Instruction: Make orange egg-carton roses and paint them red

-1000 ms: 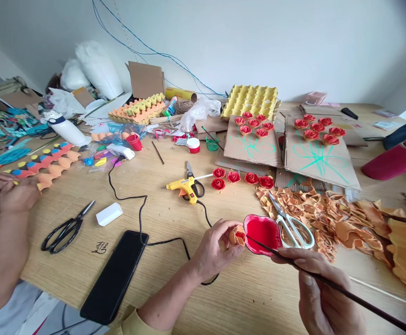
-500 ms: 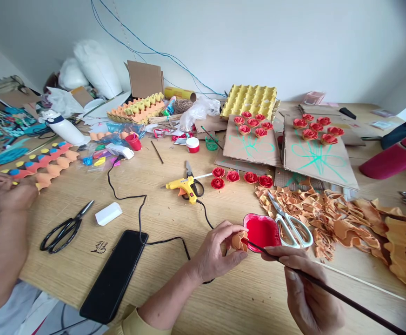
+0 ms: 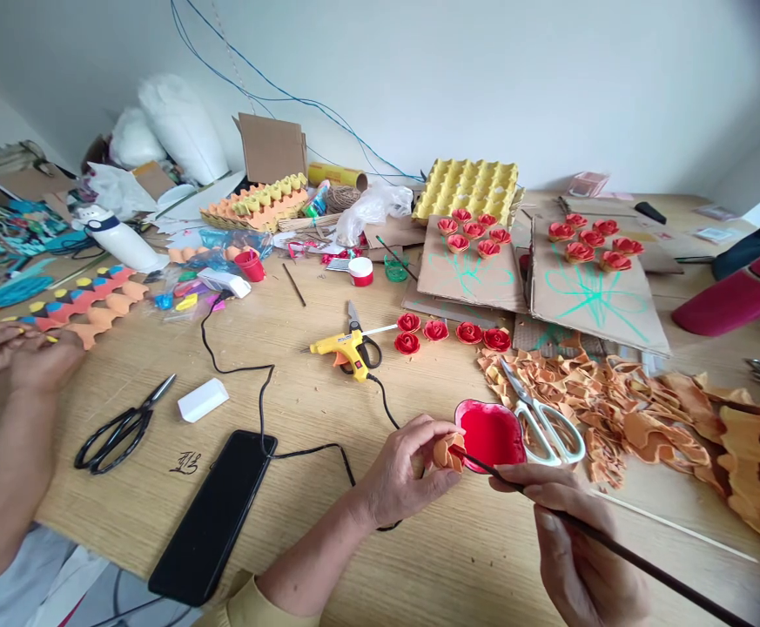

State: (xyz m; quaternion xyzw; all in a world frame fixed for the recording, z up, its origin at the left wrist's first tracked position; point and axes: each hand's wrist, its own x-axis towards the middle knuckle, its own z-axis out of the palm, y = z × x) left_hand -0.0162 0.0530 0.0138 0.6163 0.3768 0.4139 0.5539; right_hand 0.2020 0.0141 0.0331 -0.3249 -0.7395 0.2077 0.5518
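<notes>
My left hand point(image 3: 406, 475) pinches a small orange egg-carton flower point(image 3: 446, 452) between thumb and fingers. In my right hand point(image 3: 579, 531) is a long dark paintbrush point(image 3: 641, 570), its tip touching the inside of the flower, where some red shows. Just behind the flower sits a dish of red paint point(image 3: 492, 433). White-handled scissors point(image 3: 545, 422) lie against the dish's right side. Several red-painted flowers point(image 3: 436, 330) rest on the table farther back.
A yellow glue gun point(image 3: 346, 352) lies mid-table, its cord running toward my left arm. Orange carton scraps point(image 3: 588, 405) cover the right side. Black scissors point(image 3: 124, 427) and a phone point(image 3: 213, 518) lie left. A co-worker's hands point(image 3: 40, 353) are at far left.
The brush and my right hand have shifted very slightly, the tip staying at the flower. My left hand keeps its place. The co-worker's hands have moved a little to the right.
</notes>
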